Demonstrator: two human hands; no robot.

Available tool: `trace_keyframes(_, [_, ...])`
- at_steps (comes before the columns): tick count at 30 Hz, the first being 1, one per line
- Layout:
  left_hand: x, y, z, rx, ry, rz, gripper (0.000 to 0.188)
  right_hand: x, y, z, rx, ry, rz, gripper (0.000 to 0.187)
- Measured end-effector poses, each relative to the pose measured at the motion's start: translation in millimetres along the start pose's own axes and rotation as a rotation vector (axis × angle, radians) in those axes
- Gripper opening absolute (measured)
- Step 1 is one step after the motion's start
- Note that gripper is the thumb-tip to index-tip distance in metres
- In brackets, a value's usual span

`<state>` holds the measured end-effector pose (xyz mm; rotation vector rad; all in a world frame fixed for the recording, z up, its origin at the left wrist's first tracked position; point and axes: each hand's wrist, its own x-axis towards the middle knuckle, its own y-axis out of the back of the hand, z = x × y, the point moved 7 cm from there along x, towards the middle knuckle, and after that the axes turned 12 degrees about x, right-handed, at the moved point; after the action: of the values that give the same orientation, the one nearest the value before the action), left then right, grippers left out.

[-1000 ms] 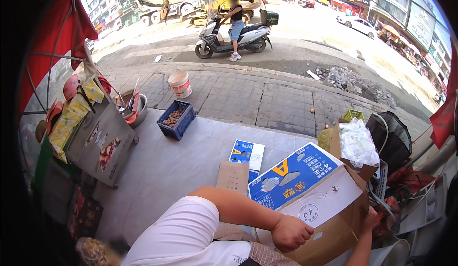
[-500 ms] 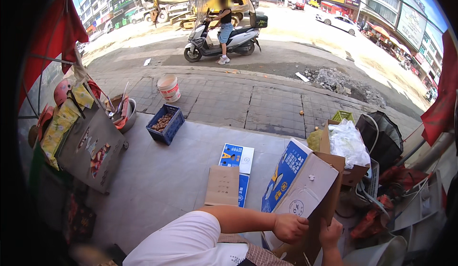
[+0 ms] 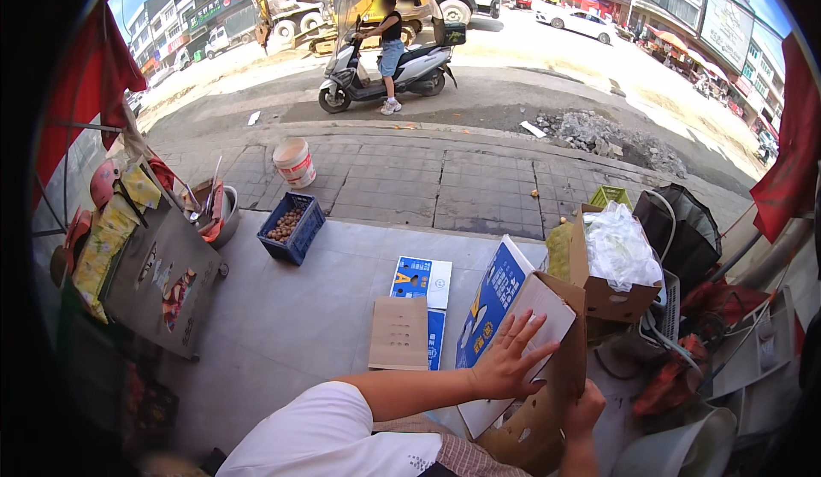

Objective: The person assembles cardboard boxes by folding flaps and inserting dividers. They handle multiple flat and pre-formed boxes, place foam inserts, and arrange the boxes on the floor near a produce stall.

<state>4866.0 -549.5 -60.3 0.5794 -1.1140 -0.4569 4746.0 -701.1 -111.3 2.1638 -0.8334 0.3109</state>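
A large cardboard box (image 3: 493, 309), blue and white printed outside and brown inside, stands tilted in front of me. My left hand (image 3: 511, 359) lies against its white panel, fingers spread and pointing up and away. At the box's right side, my right hand (image 3: 585, 409) is closed on the brown cardboard edge. The bottom of the box is partly hidden behind my forearm and body. To its left, flattened cardboard pieces (image 3: 399, 332), one plain brown and others blue and white, rest on the tiled floor.
A blue crate (image 3: 301, 239) of round brown items and a white bucket (image 3: 294, 166) stand at far left, near a grey cart (image 3: 162, 280). At right are a carton with white plastic (image 3: 620, 246) and a red bag (image 3: 680, 376). A person sits astride a scooter (image 3: 419, 79) on the road.
My left hand has gone from a closed grip near the box's edge to lying open, higher on its white panel. The upper part of the box has shifted slightly left.
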Motion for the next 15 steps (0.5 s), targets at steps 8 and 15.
trace_keyframes(8, [-59.2,-65.4,-71.0,-0.101,0.67,-0.433,0.071,-8.0,-6.9,-22.5,-0.243,0.171,0.02,0.02])
trace_keyframes(15, [-66.3,-41.1,-82.1,-0.191,0.329,-0.516,0.053,-17.9,44.8,6.9,-0.283,0.246,-0.081,0.018])
